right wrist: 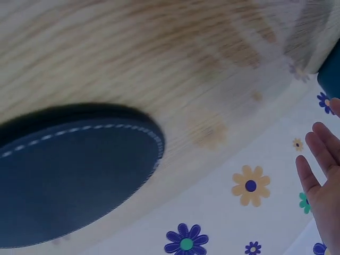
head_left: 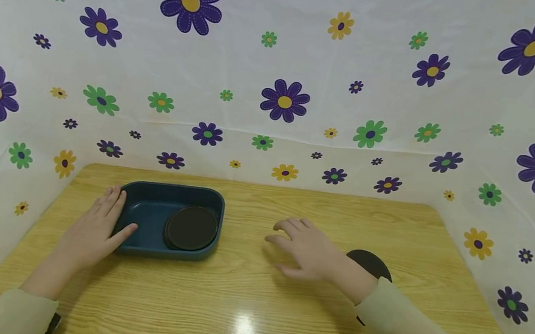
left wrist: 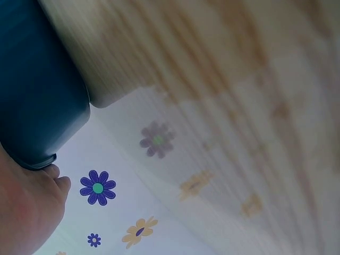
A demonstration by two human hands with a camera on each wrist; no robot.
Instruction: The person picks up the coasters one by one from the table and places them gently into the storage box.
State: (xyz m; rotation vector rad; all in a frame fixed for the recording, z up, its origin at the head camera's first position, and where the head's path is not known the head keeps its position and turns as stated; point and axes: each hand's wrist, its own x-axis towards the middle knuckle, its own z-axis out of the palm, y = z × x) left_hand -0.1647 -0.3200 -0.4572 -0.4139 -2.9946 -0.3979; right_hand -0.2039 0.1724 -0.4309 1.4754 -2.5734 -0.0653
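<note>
A dark blue rectangular tray (head_left: 137,250) stands on the left of the table. My left hand (head_left: 94,229) rests on its left rim, fingers straight along the side and thumb reaching over the inside. Inside the tray, at its right end, lies a small stack of round black coasters (head_left: 192,228). My right hand (head_left: 307,250) hovers over the table right of the tray, fingers apart and slightly bent, holding nothing. Behind its wrist lies another round coaster (head_left: 370,262), partly hidden by the forearm; the right wrist view shows white stitching round this coaster's edge (right wrist: 79,180).
The wood-grain table (head_left: 242,292) reflects a bright light near its front. A white cloth (head_left: 241,58) printed with purple, green and yellow flowers hangs behind the table and along both sides.
</note>
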